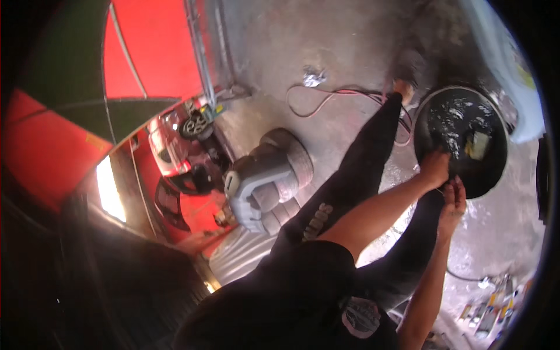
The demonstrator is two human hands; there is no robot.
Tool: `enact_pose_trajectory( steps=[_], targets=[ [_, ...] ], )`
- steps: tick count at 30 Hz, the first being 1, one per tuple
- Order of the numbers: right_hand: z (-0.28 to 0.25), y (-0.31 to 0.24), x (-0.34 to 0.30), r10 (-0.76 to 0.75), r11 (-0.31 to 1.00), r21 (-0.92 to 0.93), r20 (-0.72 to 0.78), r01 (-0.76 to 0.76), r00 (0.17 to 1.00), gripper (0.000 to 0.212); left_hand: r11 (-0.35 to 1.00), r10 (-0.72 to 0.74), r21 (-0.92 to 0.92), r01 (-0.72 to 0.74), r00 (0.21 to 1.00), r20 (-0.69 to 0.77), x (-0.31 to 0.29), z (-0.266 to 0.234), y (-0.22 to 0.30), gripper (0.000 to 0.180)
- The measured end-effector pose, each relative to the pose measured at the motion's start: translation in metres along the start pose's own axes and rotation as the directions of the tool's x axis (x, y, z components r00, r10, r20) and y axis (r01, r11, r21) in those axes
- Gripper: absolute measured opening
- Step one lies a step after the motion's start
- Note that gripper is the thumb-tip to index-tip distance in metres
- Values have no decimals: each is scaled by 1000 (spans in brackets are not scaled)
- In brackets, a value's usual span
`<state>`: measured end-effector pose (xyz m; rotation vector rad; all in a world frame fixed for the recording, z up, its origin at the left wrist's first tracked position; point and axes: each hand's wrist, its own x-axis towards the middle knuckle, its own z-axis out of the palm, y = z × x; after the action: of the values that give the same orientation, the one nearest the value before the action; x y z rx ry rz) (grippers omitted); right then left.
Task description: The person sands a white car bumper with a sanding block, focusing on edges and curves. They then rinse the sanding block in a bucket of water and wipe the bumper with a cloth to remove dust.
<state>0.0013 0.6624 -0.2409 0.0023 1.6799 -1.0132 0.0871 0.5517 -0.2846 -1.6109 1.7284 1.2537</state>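
A round black tub (421,111) of dark, glinting water stands on the floor at the right. In the water shows a pale yellowish block (478,144), perhaps a sponge. My left hand (434,167) reaches over the near rim, its fingers curled inward and partly lost against the dark water. Close beside it, my right hand (454,203) is at the rim with fingers pinched together. A thin line shows between the two hands, but what they hold is too small to make out.
A looped reddish hose (315,111) lies on the wet concrete floor (350,52), near crumpled foil (314,77). Left of my legs are stacked tires (294,154) and a grey plastic piece (251,192). A red car (169,143) stands farther left; tools (493,309) lie at the lower right.
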Motion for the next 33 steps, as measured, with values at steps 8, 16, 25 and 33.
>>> enact_pose_trajectory(
  steps=[8,16,25,33],
  targets=[
    [-15,141,170,16,966,-235,478,110,878,42,903,49,-415,-108,987,-151,-7,-3,-9,54],
    [73,98,235,588,-59,-948,221,313,778,47,806,115,-547,-225,967,-229,-17,-29,-35,55],
    [46,148,232,380,-33,-913,364,406,850,32,764,121,-634,-118,992,-38,-3,-35,-39,64],
    [40,-10,101,-468,478,-734,251,482,847,18,895,278,-339,-289,957,-84,50,-45,-29,67]
  ],
)
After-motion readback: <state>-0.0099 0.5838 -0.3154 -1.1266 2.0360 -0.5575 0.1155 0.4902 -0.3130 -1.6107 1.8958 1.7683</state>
